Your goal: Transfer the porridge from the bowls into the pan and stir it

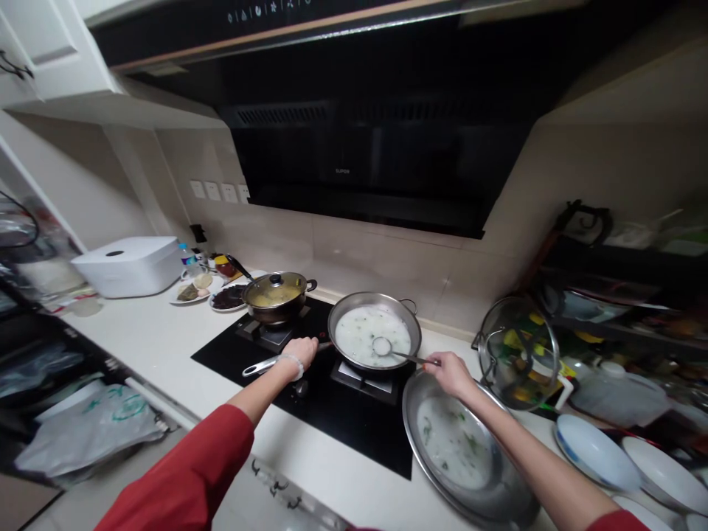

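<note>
My left hand [299, 356] is closed around the long handle [259, 366] of a wide frying pan [414, 333], which stands on the right burner. White, soup-like liquid with small dark bits fills much of the pan. My right hand [450, 374] grips a ladle [406, 357] by its handle, above the rim of a metal basin [512, 487]. The ladle's round bowl is in the pan, at the liquid's surface, with white liquid in it. Similar white liquid with green leaves lies in the basin, to the right of the black cooktop [343, 424].
A lidded pot [276, 291] with yellowish contents sits on the left burner. Behind it are a plate of dark food [228, 297] and a white box [130, 265]. A glass lid [517, 354] leans at right, near stacked bowls [597, 451]. The range hood [365, 162] hangs overhead.
</note>
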{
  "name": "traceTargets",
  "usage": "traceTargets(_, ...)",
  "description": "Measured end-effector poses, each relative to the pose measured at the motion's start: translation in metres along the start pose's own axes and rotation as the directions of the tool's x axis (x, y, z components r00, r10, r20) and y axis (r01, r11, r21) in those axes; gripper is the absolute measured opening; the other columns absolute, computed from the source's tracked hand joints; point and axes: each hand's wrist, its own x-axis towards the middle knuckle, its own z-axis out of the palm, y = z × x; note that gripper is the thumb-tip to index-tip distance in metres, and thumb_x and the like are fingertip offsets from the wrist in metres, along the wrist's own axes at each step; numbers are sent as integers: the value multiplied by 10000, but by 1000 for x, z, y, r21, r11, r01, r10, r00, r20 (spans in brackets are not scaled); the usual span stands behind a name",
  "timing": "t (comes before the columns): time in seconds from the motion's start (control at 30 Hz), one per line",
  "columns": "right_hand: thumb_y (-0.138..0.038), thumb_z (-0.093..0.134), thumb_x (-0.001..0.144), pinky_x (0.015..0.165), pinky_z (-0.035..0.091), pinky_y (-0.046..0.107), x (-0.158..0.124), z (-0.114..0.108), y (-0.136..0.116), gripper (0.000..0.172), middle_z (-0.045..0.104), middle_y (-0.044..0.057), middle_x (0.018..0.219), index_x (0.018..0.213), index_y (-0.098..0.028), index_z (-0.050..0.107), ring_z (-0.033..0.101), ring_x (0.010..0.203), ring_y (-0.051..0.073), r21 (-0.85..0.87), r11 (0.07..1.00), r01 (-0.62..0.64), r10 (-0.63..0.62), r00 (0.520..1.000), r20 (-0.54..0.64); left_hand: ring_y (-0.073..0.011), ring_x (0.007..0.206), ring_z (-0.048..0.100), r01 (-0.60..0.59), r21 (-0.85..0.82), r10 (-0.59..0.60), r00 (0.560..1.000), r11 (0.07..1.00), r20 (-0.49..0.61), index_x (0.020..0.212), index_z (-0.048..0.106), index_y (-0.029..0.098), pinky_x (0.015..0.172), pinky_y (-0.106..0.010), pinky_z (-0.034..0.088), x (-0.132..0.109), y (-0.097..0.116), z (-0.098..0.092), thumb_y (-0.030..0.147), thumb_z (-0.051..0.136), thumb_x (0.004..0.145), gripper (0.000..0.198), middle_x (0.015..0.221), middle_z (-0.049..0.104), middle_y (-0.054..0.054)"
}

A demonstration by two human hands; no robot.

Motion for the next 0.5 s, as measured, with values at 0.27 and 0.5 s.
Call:
traceTargets(0.27,-321,546,708,584,371,244,-8,-2,-2,209,655,20,616,665,-184,698,575,647,168,80,994,-70,74,996,-46,-279,984,643,-24,6,24,999,1000,-22,1098,568,117,817,-380,486,0,1,-2,151,489,831,280,1005,655,-196)
traceTargets(0.5,-323,554,696,600,389,245,-15,-1,-3,215,686,33,656,686,-174,709,596,672,175,123,987,-107,116,991,-70,-278,971,649,-68,21,69,997,997,-34,1101,567,104,797,-381,495,-3,1,-3,54,391,835,323,1011,663,-188)
